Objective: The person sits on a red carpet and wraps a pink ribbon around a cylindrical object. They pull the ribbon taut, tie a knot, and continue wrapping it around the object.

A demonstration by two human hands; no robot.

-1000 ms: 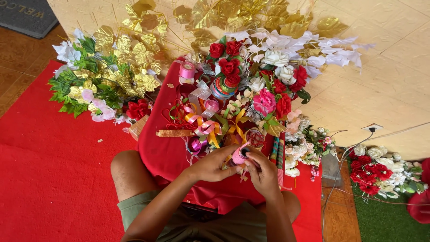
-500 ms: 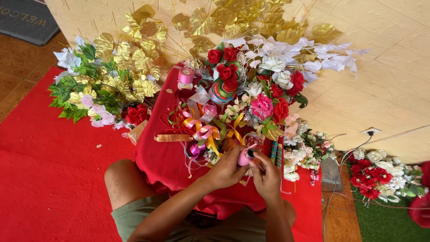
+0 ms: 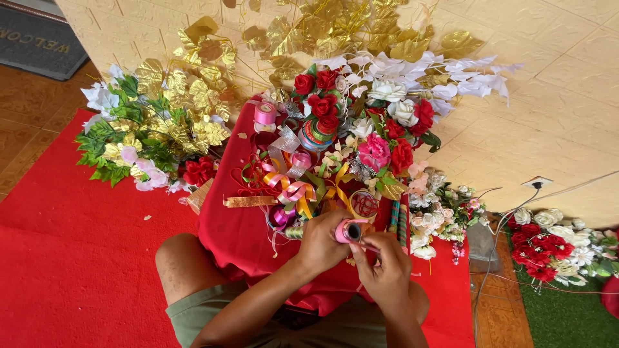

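Note:
My left hand (image 3: 320, 241) grips a small pink ribbon spool (image 3: 349, 231) with a dark core, held over a red cloth-covered stand (image 3: 232, 225) between my knees. My right hand (image 3: 385, 267) pinches at the spool's right side, fingers closed on the pink ribbon end. Just beyond the hands lies a tangle of curled ribbons (image 3: 290, 187) in pink, gold and green, and a small round container of red thread (image 3: 364, 204). More ribbon rolls (image 3: 265, 113) stand at the far side of the stand.
Artificial flowers crowd the stand: red roses (image 3: 319, 96), white blooms (image 3: 400, 103), a pink flower (image 3: 374, 153). Gold leaves (image 3: 193, 96) and green foliage (image 3: 109, 142) lie at the left on the red carpet (image 3: 71, 258). Another bouquet (image 3: 548, 245) and a wall socket (image 3: 536, 182) are on the right.
Both hands have stayed on the pink spool, shifting slightly to the right and nearer me. The view has moved a little; the flowers and ribbons have not moved.

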